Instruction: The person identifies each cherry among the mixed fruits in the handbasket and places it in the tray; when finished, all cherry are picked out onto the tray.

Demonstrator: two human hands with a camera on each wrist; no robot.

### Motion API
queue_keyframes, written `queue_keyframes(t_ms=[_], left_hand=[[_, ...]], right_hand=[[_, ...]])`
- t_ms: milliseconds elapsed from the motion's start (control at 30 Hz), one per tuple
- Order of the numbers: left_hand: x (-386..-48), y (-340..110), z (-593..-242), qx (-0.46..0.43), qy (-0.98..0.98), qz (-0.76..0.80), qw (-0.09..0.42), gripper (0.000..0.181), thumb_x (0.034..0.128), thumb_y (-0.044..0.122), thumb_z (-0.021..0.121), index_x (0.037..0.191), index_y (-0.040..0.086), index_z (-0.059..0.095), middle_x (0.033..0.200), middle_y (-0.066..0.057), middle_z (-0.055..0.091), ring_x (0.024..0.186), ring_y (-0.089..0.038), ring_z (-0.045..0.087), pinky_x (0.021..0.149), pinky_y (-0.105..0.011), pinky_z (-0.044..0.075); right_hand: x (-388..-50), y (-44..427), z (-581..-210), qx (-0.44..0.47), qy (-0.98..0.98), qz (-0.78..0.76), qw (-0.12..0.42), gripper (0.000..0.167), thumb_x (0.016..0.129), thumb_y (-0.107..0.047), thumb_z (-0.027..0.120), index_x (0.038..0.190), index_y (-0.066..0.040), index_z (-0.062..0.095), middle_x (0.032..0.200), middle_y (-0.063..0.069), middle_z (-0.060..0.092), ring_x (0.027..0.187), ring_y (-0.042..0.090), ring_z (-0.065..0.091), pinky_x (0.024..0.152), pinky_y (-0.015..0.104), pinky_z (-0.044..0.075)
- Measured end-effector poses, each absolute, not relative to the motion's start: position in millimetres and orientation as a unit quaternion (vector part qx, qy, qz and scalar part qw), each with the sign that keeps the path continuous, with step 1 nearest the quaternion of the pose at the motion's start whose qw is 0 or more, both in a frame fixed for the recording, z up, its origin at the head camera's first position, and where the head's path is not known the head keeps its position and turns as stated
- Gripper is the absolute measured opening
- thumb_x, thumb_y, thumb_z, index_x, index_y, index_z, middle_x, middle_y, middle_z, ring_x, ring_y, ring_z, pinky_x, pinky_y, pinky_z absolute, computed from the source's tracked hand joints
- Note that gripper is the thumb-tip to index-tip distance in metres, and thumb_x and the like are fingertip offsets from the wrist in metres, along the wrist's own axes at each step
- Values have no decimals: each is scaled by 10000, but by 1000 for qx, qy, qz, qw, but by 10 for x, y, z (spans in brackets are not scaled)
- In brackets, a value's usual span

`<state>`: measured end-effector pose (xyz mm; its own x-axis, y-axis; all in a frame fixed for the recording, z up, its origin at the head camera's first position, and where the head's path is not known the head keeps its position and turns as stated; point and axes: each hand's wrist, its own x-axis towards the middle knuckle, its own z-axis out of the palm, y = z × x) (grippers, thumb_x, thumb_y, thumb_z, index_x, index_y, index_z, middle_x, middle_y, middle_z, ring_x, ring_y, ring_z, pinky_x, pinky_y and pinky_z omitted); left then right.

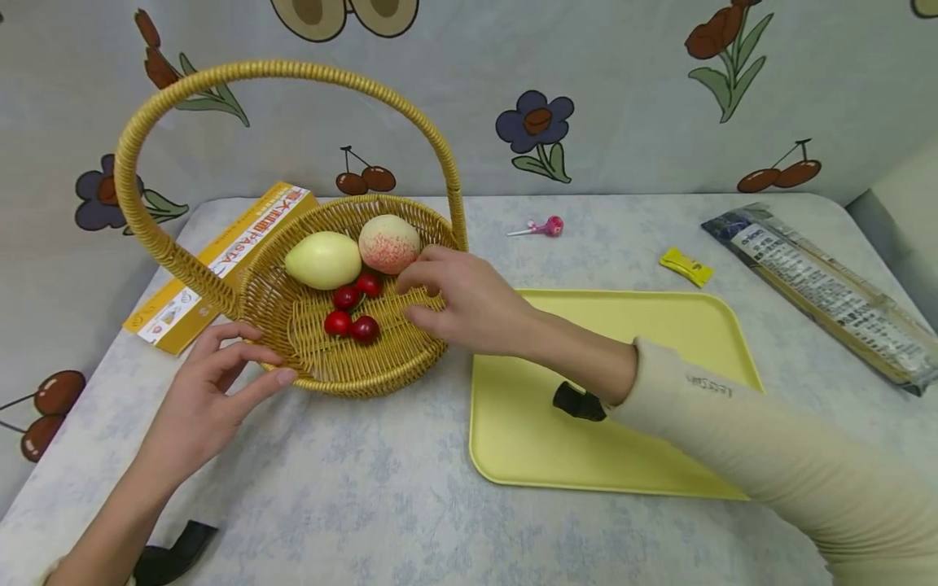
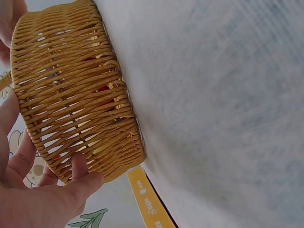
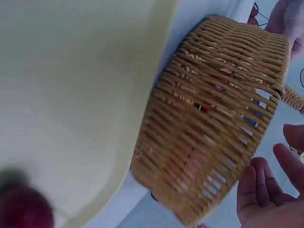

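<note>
A woven wicker basket [image 1: 381, 378] with a tall arched handle stands on the table. Inside it lie a pale yellow-green, pear-like fruit [image 1: 323, 260], a peach [image 1: 390, 244] and several red cherries [image 1: 365, 330]. My left hand [image 1: 216, 391] grips the basket's near-left rim, its thumb against the outer wall in the left wrist view. Over the right rim reaches my right hand [image 1: 469, 301], fingers loosely bent and holding nothing; the peach is closest to it. In the right wrist view its fingers [image 3: 261, 185] are apart from the woven wall.
A yellow tray [image 1: 513, 448] lies under my right forearm; a blurred dark red round thing [image 3: 26, 209] shows in the right wrist view. Behind the basket is a pasta box [image 1: 172, 313]. A lollipop [image 1: 545, 227], a yellow wrapped candy [image 1: 686, 267] and a long packet [image 1: 828, 293] lie farther back.
</note>
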<state>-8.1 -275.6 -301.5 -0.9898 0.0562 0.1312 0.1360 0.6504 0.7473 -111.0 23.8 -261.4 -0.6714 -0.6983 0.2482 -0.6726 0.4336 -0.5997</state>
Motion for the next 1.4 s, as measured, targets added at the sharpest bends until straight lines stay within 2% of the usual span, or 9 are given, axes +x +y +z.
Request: queue_keyframes(t_ms=[100, 367, 533, 733, 900, 1000, 1100, 1300, 1400], left_hand=[[-83, -2754, -3023, -60, -904, -419, 52, 115, 883, 40, 739, 971, -19, 692, 1248, -64, 411, 1196, -106, 380, 973, -58, 335], [-80, -2750, -3020, -66, -905, -417, 61, 102, 876, 26, 742, 960, -9, 695, 1237, -61, 424, 1184, -107, 395, 962, -52, 343], [-66, -2755, -3021, -66, -903, -421, 61, 100, 876, 16, 740, 960, -10, 692, 1236, -63, 421, 1177, -92, 389, 964, -52, 342], [-67, -2747, -3019, -63, -904, -418, 61, 107, 874, 31, 746, 959, -5, 693, 1240, -54, 418, 1185, -95, 388, 972, -58, 339], [-71, -2748, -3032, -65, -903, -419, 63, 101, 878, 31, 742, 959, -4, 693, 1244, -58, 416, 1194, -107, 395, 976, -58, 335], [-59, -2755, -3039, -63, -904, -418, 61, 109, 880, 41, 743, 965, -5, 693, 1249, -58, 414, 1201, -97, 386, 981, -63, 333], [-46, -2759, -3048, -57, -907, -414, 55, 119, 884, 65, 745, 973, 3, 695, 1254, -51, 414, 1204, -97, 376, 1015, -118, 350], [-54, -2747, -3033, -51, -907, -416, 46, 125, 898, 99, 738, 985, 18, 699, 1265, -41, 416, 1198, -109, 377, 1078, -418, 380], [-60, -2746, -3018, -54, -905, -419, 49, 123, 900, 98, 736, 983, 15, 697, 1267, -47, 414, 1198, -117, 377, 1071, -488, 370]], right_hand=[[-1159, 41, -2647, -417, 851, -315, 59, 234, 912, -157, 689, 1130, -76, 713, 1117, 44, 634, 987, 184, 558, 798, 274, 456], [-1269, -347, -2718, -460, 838, -251, 152, 325, 927, -185, 696, 1242, -113, 663, 1199, 24, 615, 1102, 151, 536, 878, 242, 447], [-1315, -437, -2741, -471, 830, -222, 198, 375, 933, -193, 699, 1296, -124, 634, 1237, 15, 603, 1107, 144, 535, 886, 254, 451], [-1345, -428, -2774, -469, 833, -201, 213, 393, 935, -178, 690, 1321, -141, 627, 1281, 0, 602, 1105, 127, 542, 877, 266, 462], [-1359, -439, -2809, -480, 825, -198, 224, 362, 944, -137, 669, 1304, -134, 639, 1175, -4, 638, 955, 125, 542, 800, 247, 454], [-1346, -455, -2823, -485, 822, -185, 232, 349, 954, -117, 647, 1303, -136, 645, 1147, -3, 642, 936, 122, 536, 816, 241, 454], [-1326, -468, -2840, -484, 825, -168, 238, 357, 959, -117, 638, 1316, -133, 641, 1206, 0, 634, 1005, 124, 546, 889, 253, 455], [-1315, -478, -2845, -483, 833, -146, 227, 358, 950, -108, 645, 1308, -109, 646, 1288, 13, 620, 1190, 140, 537, 1011, 278, 424], [-1316, -470, -2825, -489, 832, -155, 213, 343, 930, -77, 653, 1272, -101, 667, 1248, 22, 632, 1146, 142, 542, 985, 278, 429]])
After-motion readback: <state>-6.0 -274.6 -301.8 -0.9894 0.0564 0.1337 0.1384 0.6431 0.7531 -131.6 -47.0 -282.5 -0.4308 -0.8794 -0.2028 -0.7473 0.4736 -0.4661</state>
